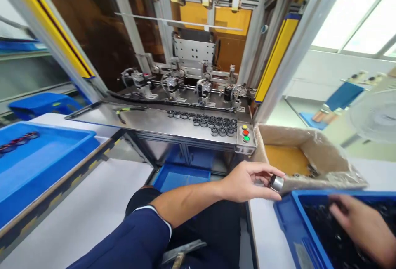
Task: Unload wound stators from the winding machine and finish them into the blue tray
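Note:
My left hand [244, 182] reaches across to the right, its fingers and thumb pinching a small silver metal cylinder [277, 184] with a dark end toward the palm. At the lower right, my right hand [355, 219] is inside a blue bin [298, 215] that holds many small black parts [328, 232]. Motion smears its fingers, so whether they grip a part does not show. On the machine's metal ledge [154, 122], several round black-and-silver parts [216, 122] stand in rows.
Beside the rows is a button panel [245, 135] with yellow, red and green buttons. Behind them stand several machine fixtures [173, 85]. A plastic-lined carton [334, 159] sits beyond the bin. To the left lies a blue tray [58, 153] with a row of parts; black-and-yellow pliers [120, 114] rest on the ledge.

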A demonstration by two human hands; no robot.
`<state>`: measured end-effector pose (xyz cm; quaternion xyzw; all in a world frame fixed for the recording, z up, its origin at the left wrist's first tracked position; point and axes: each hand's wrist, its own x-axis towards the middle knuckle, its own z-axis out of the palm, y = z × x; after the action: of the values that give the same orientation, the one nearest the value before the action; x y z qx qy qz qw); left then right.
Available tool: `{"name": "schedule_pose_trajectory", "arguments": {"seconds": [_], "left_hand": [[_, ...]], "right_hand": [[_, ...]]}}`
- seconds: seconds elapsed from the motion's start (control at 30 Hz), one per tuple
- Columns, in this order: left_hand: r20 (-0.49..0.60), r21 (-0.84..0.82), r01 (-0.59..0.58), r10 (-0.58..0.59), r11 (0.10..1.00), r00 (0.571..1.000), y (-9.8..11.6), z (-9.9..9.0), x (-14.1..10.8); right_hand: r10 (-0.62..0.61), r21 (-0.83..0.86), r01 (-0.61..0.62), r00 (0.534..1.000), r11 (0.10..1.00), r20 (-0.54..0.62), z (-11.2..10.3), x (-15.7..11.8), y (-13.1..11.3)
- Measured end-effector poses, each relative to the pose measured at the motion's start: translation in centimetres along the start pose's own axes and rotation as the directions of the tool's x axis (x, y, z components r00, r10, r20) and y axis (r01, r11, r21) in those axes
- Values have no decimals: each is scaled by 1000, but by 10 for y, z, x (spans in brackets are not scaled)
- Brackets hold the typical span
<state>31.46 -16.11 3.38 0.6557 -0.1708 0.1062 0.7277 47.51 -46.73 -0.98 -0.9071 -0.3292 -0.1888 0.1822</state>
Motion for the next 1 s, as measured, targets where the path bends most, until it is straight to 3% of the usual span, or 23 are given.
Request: {"name": "schedule_pose_trajectory", "arguments": {"seconds": [0.1,0.17,0.23,0.3,0.4,0.67,0.83,1.0], "left_hand": [[50,-105,55,-50,993,997,-4,12,-4],[76,-213,148,-135,966,988,-8,20,-7],[104,-318,247,-225,916,969,-13,26,-12],[123,-381,314,-290,869,949,-17,32,-16],[138,-419,357,-331,835,934,-20,40,-19],[82,-426,325,-321,844,943,-23,44,-23],[36,-387,292,-303,874,952,-28,38,-27],[37,-404,322,-336,856,941,-27,35,-31]], "right_hand": [[43,254,27,962,967,-268,-30,4,-58],[30,416,130,934,900,-356,-36,-6,-101],[-31,496,223,930,839,-366,-33,-22,-134],[-117,552,313,925,773,-361,-26,-35,-151],[-203,600,378,918,705,-340,-20,-43,-153],[-337,546,467,883,695,-326,-18,-41,-146],[-468,351,576,813,739,-347,-14,-40,-142],[-525,273,615,781,739,-338,-16,-37,-147]]}}
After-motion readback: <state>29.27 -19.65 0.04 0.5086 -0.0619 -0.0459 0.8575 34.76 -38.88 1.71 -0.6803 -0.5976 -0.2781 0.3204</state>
